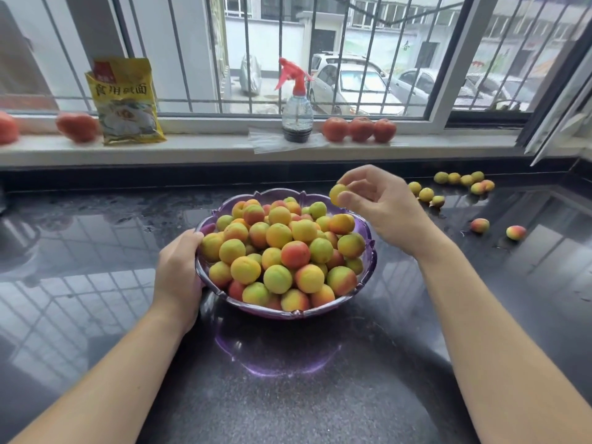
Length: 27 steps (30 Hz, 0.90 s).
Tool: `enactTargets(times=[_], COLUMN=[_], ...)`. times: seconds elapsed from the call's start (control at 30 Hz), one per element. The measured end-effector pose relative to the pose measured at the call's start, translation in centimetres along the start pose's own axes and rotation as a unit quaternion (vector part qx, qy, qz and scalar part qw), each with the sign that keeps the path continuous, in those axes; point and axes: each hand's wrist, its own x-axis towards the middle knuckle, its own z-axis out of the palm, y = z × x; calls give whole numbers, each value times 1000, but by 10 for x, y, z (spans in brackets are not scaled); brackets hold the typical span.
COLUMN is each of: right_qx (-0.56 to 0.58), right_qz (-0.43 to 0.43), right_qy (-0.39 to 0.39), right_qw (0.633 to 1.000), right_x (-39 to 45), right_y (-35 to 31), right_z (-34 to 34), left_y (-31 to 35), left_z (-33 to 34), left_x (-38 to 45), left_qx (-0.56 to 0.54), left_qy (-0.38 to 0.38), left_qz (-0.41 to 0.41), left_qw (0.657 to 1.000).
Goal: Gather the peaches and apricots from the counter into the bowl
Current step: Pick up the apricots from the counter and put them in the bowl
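- The left hand [179, 270] grips the left rim of the purple bowl [368, 251], heaped with fruit.
- The right hand [381, 206] pinches a yellow apricot [337, 193] above the bowl's right rim.
- Loose fruit [461, 190] lies on the counter [96, 251] right of the bowl.

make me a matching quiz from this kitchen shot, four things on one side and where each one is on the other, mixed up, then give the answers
Things:
1. spray bottle
2. yellow packet
3. left hand
4. right hand

Places:
A. on the purple bowl's rim
B. windowsill, left side
C. above the bowl's far edge, pinching one fruit
D. windowsill, middle, beside three red fruits

Pairs: 1-D, 2-B, 3-A, 4-C
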Motion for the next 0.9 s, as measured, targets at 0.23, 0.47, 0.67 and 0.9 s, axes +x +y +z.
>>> enactTargets(times=[0.23,0.47,0.67,0.9], right_qx=[-116,-110,4,-236], right_qz=[-7,33,47,209], right_qy=[-83,-106,-55,213], right_qw=[990,988,997,925], right_x=[-2,-3,0,5], right_y=[-1,-5,4,107], right_z=[10,10,6,-29], left_y=[1,3,1,2], left_z=[0,1,1,0], left_x=[-1,-2,-2,-1], left_qx=[-1,2,7,-2], left_qy=[3,1,-4,-11], left_qz=[-10,-4,0,0], left_qw=[1000,1000,1000,1000])
